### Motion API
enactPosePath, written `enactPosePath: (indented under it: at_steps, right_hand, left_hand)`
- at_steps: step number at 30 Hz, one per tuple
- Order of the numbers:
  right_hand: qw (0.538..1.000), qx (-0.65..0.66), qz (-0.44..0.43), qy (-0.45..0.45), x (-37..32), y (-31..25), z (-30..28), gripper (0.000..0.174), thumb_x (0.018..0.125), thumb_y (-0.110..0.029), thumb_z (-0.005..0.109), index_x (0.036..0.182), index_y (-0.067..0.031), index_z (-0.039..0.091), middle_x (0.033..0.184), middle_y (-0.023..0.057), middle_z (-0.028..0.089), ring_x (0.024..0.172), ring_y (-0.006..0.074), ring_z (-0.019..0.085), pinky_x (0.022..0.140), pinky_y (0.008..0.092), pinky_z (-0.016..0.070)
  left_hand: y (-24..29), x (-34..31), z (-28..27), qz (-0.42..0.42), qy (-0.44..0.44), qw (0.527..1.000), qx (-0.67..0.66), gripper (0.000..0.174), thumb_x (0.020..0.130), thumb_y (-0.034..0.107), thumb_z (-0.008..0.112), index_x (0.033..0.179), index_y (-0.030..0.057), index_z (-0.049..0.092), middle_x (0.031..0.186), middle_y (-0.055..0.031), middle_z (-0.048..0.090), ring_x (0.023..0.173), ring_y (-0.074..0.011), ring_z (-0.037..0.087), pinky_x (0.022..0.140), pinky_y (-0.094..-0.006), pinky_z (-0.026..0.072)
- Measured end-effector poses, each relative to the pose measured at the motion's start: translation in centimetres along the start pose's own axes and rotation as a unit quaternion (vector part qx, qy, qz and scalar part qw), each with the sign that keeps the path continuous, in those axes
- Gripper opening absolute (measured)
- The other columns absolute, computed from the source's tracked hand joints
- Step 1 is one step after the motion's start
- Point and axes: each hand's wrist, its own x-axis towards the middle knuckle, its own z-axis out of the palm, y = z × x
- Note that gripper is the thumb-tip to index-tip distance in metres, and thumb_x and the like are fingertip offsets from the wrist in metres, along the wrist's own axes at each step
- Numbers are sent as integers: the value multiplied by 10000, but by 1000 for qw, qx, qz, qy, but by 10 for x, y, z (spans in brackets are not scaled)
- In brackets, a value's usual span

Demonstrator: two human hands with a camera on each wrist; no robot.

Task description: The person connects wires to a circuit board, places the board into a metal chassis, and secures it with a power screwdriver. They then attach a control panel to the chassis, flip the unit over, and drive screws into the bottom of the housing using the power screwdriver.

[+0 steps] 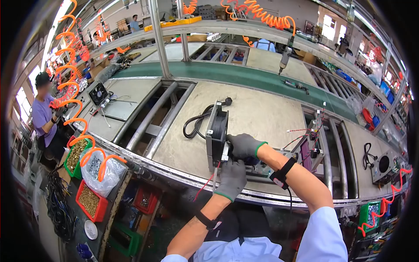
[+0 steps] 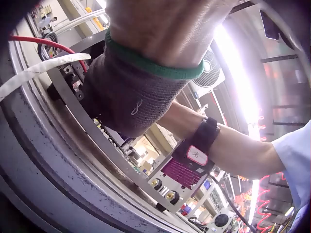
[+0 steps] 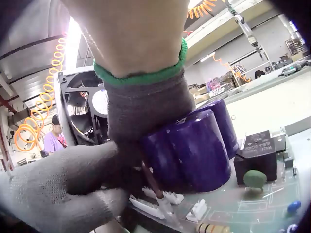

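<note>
An upright metal panel with a black fan (image 1: 221, 126) stands on the bench, part of an open chassis. My left hand (image 1: 231, 180) is at the panel's lower corner, its gloved fingers bent inward beside the right hand in the right wrist view. My right hand (image 1: 246, 146) reaches down from above, next to the fan; its fingertips are hidden behind purple capacitors (image 3: 189, 150) on a circuit board (image 3: 243, 213). Between the hands a dark reddish wire (image 3: 151, 179) runs to a white connector (image 3: 167, 211). What either hand's fingertips hold is hidden.
A black cable (image 1: 192, 126) lies coiled left of the fan panel. Metal rollers (image 1: 152, 118) flank the board. Bins of screws (image 1: 91, 201) stand at the lower left, by an orange coiled hose (image 1: 70, 87). Another person (image 1: 46, 113) stands at far left. A purple heatsink (image 1: 307, 159) is at right.
</note>
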Motion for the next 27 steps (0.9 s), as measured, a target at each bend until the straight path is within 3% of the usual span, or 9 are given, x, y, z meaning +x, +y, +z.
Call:
enactPosePath:
  at_steps: [4,6,9,10,16,20,22,25,27]
  right_hand:
    - [999,-7,8,53,-2,7,10,592,791,-227,653,1351,-57,568,1037,245,728,999,398,704,968,472,506]
    - [998,-50,-17,37,-1,18,18,544,798,-237,637,1313,-65,598,1008,235,731,996,378,710,1061,493,430]
    - [994,-92,-37,33,-2,22,27,479,803,-252,625,1248,-73,637,966,215,732,986,351,717,1161,521,311]
    - [993,-104,-41,36,-4,23,28,459,804,-257,623,1224,-74,649,952,207,732,982,343,719,1188,530,271]
    - [983,-92,-42,156,-12,23,43,411,800,-218,653,1170,-40,651,906,176,723,951,345,706,1180,530,301]
    - [910,-37,-88,403,-26,19,53,377,813,-182,673,1156,-27,649,877,149,715,920,345,697,1081,492,411]
    - [862,46,-110,494,-45,2,52,329,832,-161,667,1132,-27,674,849,146,706,891,344,698,999,461,488]
    - [899,280,-7,337,-96,-41,63,315,849,-220,668,1097,-29,706,891,183,718,881,353,709,845,443,553]
    - [938,295,31,179,-100,-47,100,349,862,-314,685,1084,-49,733,944,202,730,845,360,720,778,451,569]
  left_hand:
    - [-4,-9,-7,51,52,997,-34,256,785,52,613,1029,-21,586,926,-199,669,948,-350,637,829,-472,507]
    - [-2,-20,-11,97,105,986,-82,311,805,47,599,1104,-36,576,1008,-210,668,957,-358,635,846,-484,513]
    - [-2,-52,-47,95,188,965,-154,366,833,51,593,1193,-15,591,1127,-198,659,990,-369,633,883,-479,522]
    - [-10,-65,-47,57,181,967,-173,385,844,56,603,1227,20,617,1149,-179,672,1021,-373,632,913,-459,524]
    - [-56,-102,-54,-119,192,969,-98,312,877,82,621,1182,39,671,1122,-172,685,1030,-376,627,910,-448,528]
    - [-65,-102,-52,-113,87,986,-90,275,898,122,621,1145,52,720,1126,-175,686,1066,-374,607,906,-465,521]
    - [-64,-102,-49,-115,90,985,-95,267,909,126,613,1142,56,722,1122,-174,684,1078,-373,603,901,-457,521]
    - [-58,-101,-46,-133,105,980,-104,252,922,123,606,1134,55,723,1085,-177,687,1041,-365,621,873,-443,526]
    - [-56,-100,-43,-145,99,973,-151,245,928,128,603,1129,48,718,1053,-178,684,995,-367,633,854,-442,526]
